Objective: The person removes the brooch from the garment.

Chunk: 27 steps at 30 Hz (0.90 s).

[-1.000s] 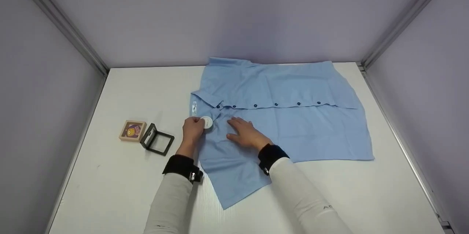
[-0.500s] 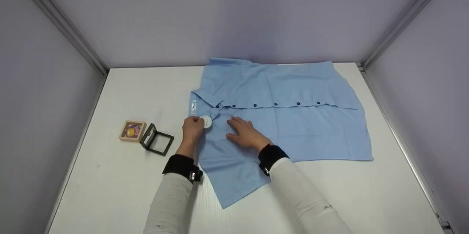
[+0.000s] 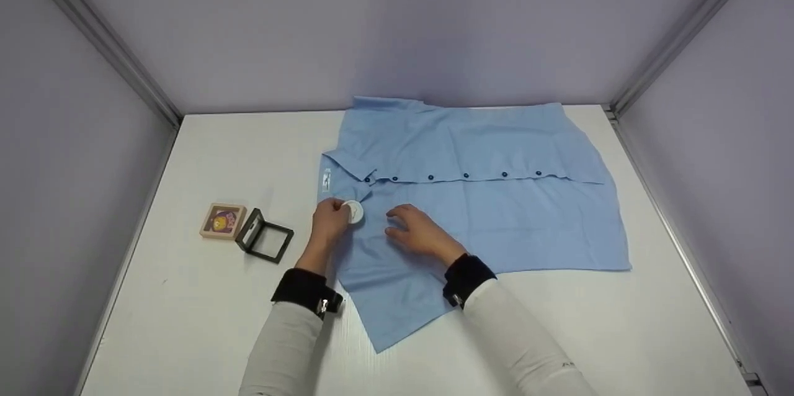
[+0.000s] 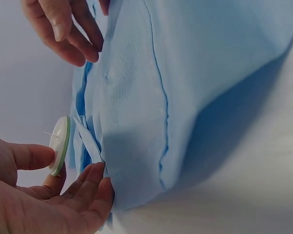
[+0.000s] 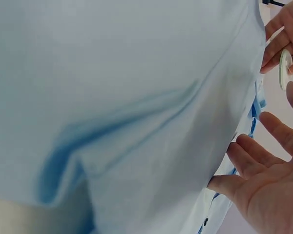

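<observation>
A light blue shirt [image 3: 508, 216] with a row of dark buttons lies across the white table, collar to the left. My left hand [image 3: 330, 220] pinches a round white pin badge [image 3: 355, 212] between thumb and finger, just over the shirt near the collar. In the left wrist view, the badge [image 4: 62, 146] stands on edge with a green rim and a thin pin sticking out of its back. The other fingers [image 4: 95, 187] of that hand touch the shirt cloth. My right hand [image 3: 422, 231] holds nothing; its spread fingers are slightly bent, with several fingertips [image 5: 217, 183] at the cloth.
Left of the shirt stands a dark display frame [image 3: 273, 241], unfolded, beside a small wooden box [image 3: 224, 221] with a purple and yellow picture. Grey panels [image 3: 397, 30] rise behind the table and at both sides.
My left hand has moved slightly right and nearer to me with the badge, which has tilted. My right hand has risen a little from lying flat, and its fingers have bent.
</observation>
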Each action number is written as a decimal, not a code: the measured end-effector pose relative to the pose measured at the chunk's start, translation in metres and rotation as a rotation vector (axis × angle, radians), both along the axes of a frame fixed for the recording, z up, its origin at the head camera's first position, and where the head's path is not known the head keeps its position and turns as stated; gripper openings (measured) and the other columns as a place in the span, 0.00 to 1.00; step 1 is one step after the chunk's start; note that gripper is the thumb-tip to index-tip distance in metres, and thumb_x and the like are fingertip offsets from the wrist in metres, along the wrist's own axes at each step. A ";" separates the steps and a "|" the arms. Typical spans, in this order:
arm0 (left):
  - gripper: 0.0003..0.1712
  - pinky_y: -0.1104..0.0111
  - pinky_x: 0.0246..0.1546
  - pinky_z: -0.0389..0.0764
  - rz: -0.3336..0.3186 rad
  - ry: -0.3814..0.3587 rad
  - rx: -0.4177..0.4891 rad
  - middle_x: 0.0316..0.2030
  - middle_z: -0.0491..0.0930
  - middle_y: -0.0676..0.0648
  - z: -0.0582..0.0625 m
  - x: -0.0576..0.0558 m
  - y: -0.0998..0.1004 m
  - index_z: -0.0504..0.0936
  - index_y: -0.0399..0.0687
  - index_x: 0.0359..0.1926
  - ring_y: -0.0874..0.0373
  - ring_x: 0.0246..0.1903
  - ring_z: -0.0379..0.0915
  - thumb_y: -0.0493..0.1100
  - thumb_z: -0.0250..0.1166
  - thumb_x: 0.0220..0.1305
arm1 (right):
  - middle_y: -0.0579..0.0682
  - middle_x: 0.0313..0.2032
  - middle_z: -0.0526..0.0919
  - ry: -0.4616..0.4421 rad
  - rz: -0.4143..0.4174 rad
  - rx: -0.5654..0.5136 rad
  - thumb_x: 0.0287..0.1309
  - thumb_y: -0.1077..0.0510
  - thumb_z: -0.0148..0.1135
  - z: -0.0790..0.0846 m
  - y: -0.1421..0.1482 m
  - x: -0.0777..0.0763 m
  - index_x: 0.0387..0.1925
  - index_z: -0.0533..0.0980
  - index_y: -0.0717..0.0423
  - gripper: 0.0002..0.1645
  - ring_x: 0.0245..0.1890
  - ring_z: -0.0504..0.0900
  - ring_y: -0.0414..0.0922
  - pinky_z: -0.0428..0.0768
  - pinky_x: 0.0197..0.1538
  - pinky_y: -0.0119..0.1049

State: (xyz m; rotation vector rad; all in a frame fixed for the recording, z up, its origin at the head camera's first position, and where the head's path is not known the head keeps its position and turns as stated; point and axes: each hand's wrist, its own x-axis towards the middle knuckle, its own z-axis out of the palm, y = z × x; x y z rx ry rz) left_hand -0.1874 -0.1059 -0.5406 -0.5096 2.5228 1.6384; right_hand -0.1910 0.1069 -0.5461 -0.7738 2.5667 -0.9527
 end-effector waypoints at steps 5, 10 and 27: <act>0.14 0.57 0.40 0.76 -0.004 0.028 -0.006 0.38 0.78 0.37 0.003 0.008 0.003 0.79 0.29 0.44 0.45 0.38 0.74 0.37 0.54 0.67 | 0.62 0.60 0.73 -0.071 -0.031 -0.067 0.69 0.54 0.58 0.004 0.005 0.010 0.61 0.70 0.66 0.26 0.62 0.70 0.56 0.67 0.64 0.47; 0.12 0.65 0.33 0.75 -0.007 0.096 0.034 0.34 0.80 0.40 0.016 0.015 0.012 0.82 0.29 0.41 0.50 0.34 0.74 0.37 0.59 0.65 | 0.61 0.62 0.72 -0.176 -0.071 -0.195 0.69 0.53 0.59 0.013 0.008 0.016 0.65 0.68 0.65 0.30 0.60 0.73 0.56 0.71 0.62 0.47; 0.07 0.64 0.32 0.81 -0.041 0.309 0.277 0.29 0.81 0.43 0.048 0.033 0.031 0.82 0.30 0.38 0.57 0.28 0.76 0.33 0.66 0.61 | 0.59 0.42 0.78 -0.331 -0.183 -0.718 0.66 0.65 0.60 0.040 0.001 0.027 0.56 0.72 0.71 0.20 0.40 0.84 0.53 0.79 0.49 0.57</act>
